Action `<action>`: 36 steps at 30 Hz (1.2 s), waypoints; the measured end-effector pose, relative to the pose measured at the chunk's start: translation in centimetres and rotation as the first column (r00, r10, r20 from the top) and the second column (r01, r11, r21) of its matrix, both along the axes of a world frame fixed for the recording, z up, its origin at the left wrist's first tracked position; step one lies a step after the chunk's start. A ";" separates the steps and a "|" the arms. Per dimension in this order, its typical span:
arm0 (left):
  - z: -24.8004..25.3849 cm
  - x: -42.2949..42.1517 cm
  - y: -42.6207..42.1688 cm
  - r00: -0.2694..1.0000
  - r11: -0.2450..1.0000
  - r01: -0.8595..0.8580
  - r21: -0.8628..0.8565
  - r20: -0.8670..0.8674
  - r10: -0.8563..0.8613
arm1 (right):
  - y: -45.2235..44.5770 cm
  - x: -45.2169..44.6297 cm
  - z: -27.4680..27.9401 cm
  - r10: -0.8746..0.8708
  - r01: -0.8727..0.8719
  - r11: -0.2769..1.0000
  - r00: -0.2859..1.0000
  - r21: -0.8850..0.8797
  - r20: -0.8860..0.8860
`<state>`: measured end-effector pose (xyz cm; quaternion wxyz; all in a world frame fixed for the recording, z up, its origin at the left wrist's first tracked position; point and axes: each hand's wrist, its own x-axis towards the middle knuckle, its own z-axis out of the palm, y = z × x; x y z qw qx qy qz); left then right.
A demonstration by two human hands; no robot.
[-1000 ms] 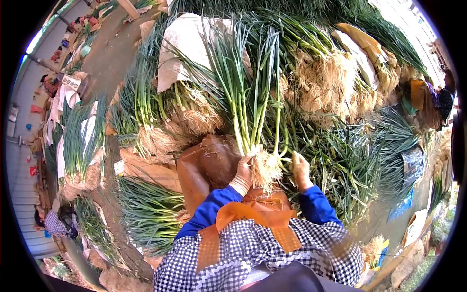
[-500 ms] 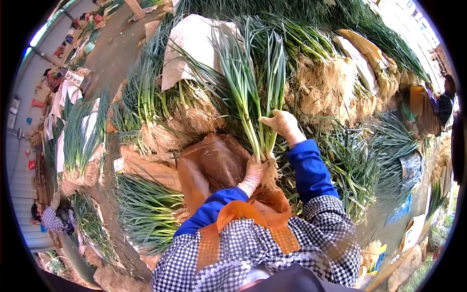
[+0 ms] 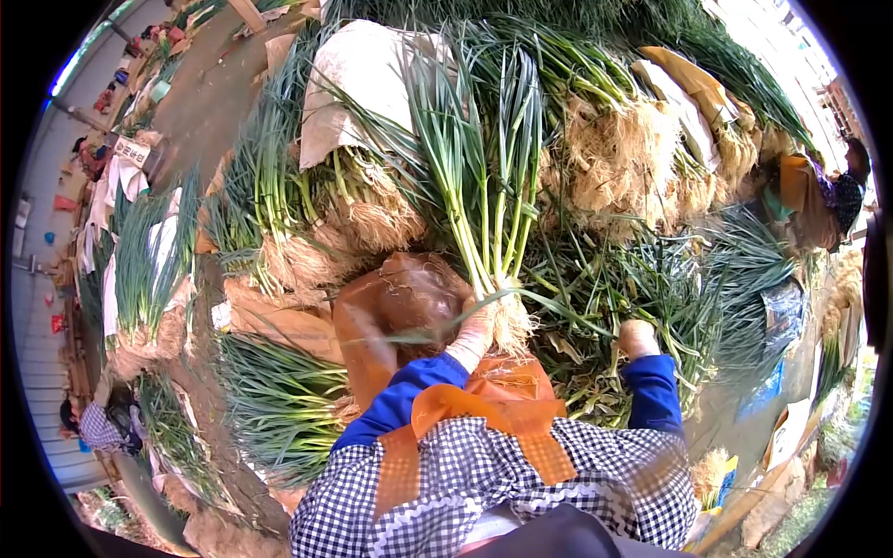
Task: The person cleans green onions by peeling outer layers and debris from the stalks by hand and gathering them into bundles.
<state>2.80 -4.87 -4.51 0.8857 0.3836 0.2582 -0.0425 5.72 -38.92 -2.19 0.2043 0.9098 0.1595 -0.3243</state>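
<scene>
My left hand [image 3: 475,328] is closed round the root end of a bunch of green onions [image 3: 484,223], whose leaves point up and away from me. Pale, stringy roots hang beside its fingers. To the right, over a heap of loose leaves [image 3: 605,307], is my right hand [image 3: 638,339]. Its fingers point away from me and are too small and hidden to read; a long thin leaf stretches from the bunch towards it.
Rooty onion bundles [image 3: 623,158] lie ahead, some beside a white sack [image 3: 358,84]. More onions [image 3: 279,405] lie at left. An orange-brown cover [image 3: 358,316] is over my knee. One person [image 3: 102,423] is at far left, another [image 3: 846,191] at far right.
My right hand has gone from the bunch's stems down and right to the leaf heap. My left hand still holds the bunch, whose stems now fan out more.
</scene>
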 end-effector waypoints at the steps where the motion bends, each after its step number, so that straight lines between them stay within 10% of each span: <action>1: 1.2 0.0 -0.3 1.000 1.000 -0.010 0.022 0.023 0.010 | 2.2 2.0 1.4 -0.049 0.054 0.995 0.998 0.088 -0.050; 4: 3.5 0.0 0.0 0.996 0.987 0.051 -0.154 0.081 -0.039 | 10.6 6.9 5.1 -0.466 0.275 0.625 0.883 0.730 0.065; 5: 3.5 -0.2 0.2 0.998 0.977 0.054 -0.205 0.053 -0.044 | 14.2 7.3 8.6 -0.524 0.526 0.092 0.748 0.846 -0.408; 7: 4.1 -0.5 0.7 0.997 0.960 0.078 -0.268 0.047 -0.068 | 17.6 10.9 4.9 -0.101 0.737 -0.095 0.662 0.670 -0.743; 9: 4.1 -0.7 0.9 0.990 0.920 0.138 -0.367 0.060 -0.125 | 22.7 12.0 1.0 0.140 0.631 -0.396 0.760 0.667 -0.635; 12: 3.5 -1.0 1.5 0.992 0.925 0.123 -0.359 0.064 -0.107 | 27.6 11.4 0.1 0.326 0.643 -0.764 0.456 0.053 -0.828; 18: 3.6 -0.9 0.7 1.000 0.977 0.017 -0.215 0.025 -0.012 | 26.3 9.0 -1.0 0.081 0.543 -0.804 0.503 0.241 -0.860; 21: 4.3 -0.5 0.7 1.000 0.978 0.020 -0.206 0.011 -0.018 | 23.7 5.3 -1.4 -0.211 0.372 -0.576 0.793 0.728 -0.572; 24: 6.4 -0.1 0.9 0.994 0.962 0.064 -0.266 0.105 -0.037 | 16.4 1.5 1.5 -0.395 0.653 -0.491 0.423 0.577 -0.815; 26: 5.8 0.0 1.8 0.996 0.943 0.072 -0.325 0.078 -0.049 | 5.1 2.4 -7.1 -0.670 0.543 -0.400 0.377 0.739 -0.640; 27: 6.1 0.1 1.7 0.992 0.961 0.073 -0.266 0.121 -0.042 | 1.8 2.4 -6.7 -0.751 0.497 0.304 0.650 0.813 -0.117; 28: 6.1 -0.2 1.5 0.987 0.976 0.069 -0.207 0.156 -0.036 | -0.1 2.0 -5.4 -0.420 0.251 0.859 0.843 0.445 0.335; 30: 5.9 -0.4 1.3 0.986 0.980 0.100 -0.172 0.147 -0.075 | 2.7 2.9 0.4 -0.334 0.113 0.843 0.876 0.526 0.347; 32: 5.6 -0.1 1.1 0.982 0.983 0.131 -0.127 0.153 -0.111 | 11.8 3.8 9.8 -0.562 0.016 0.321 0.808 0.947 0.177; 34: 5.1 -0.6 1.2 0.973 0.983 0.179 -0.047 0.154 -0.170 | 16.9 4.7 10.1 -0.322 0.249 -0.020 0.915 0.968 -0.242; 36: 4.2 -0.6 0.9 0.967 0.986 0.157 0.052 0.194 -0.164 | 20.7 5.3 10.0 -0.160 0.176 0.331 0.979 0.927 -0.128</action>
